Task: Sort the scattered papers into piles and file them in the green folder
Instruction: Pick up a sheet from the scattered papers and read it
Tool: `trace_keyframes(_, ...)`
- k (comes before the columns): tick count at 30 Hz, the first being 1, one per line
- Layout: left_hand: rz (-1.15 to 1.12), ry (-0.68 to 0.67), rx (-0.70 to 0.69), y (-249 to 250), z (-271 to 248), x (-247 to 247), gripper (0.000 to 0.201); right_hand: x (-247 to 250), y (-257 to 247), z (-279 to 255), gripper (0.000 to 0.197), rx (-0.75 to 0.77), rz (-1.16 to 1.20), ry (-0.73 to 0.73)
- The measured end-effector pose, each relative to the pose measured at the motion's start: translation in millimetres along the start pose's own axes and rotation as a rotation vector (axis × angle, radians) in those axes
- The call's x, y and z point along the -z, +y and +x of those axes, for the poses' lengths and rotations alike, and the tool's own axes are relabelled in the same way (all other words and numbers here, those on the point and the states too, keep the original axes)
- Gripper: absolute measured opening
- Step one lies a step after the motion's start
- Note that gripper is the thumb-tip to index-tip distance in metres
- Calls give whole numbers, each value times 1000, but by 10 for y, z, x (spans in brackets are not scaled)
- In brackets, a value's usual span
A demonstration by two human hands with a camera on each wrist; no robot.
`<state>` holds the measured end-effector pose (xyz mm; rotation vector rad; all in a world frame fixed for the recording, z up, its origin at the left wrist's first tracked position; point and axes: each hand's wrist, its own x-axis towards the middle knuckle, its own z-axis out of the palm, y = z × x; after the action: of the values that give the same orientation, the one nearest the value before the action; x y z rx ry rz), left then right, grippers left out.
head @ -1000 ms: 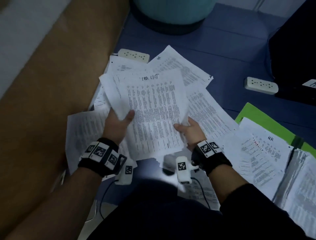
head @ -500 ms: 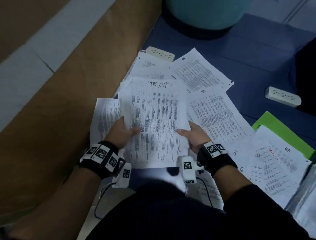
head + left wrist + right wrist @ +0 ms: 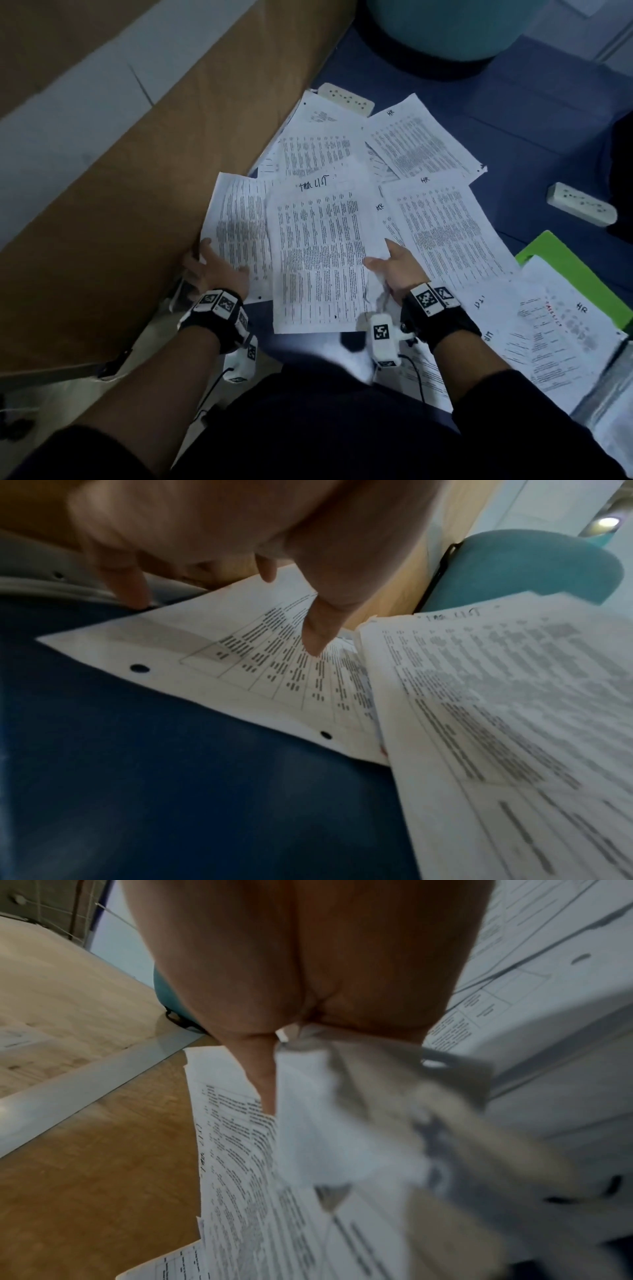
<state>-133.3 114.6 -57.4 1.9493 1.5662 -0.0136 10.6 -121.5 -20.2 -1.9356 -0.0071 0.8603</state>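
Note:
My right hand (image 3: 380, 255) pinches the right edge of a stack of printed sheets (image 3: 318, 253) headed in handwriting, thumb (image 3: 260, 1074) on top. The stack (image 3: 496, 696) hangs tilted above the blue floor. To its left my left hand (image 3: 222, 257) is spread over a single punched sheet (image 3: 239, 219) lying on the floor, and one fingertip (image 3: 313, 639) touches its print. More sheets marked HR (image 3: 442, 226) lie scattered beyond the stack. The green folder (image 3: 565, 263) lies at the right under a pile of papers (image 3: 565, 329).
A wooden panel (image 3: 137, 188) runs along the left, close to my left hand. Two white power strips (image 3: 346, 97) (image 3: 580, 204) lie on the blue floor (image 3: 513, 113). A teal round seat (image 3: 445, 27) stands at the back. My dark-clothed knees fill the bottom.
My left hand has let go of the stack and moved left onto the single sheet on the floor. The right hand now holds the stack alone.

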Motion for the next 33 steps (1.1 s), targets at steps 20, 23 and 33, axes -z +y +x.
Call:
trace_keyframes(20,-861,-756,-554,841,-513,798,33,336,-67,-226,42,14,882,-52)
trace_keyframes(23,-970,-995,-596,997,-681,805,35,393,-94,-265,51,31,952,-81)
trace_keyframes(33,-662,-1113,-462,1221,-424,231,31,772,165,-365,41,6,716,138)
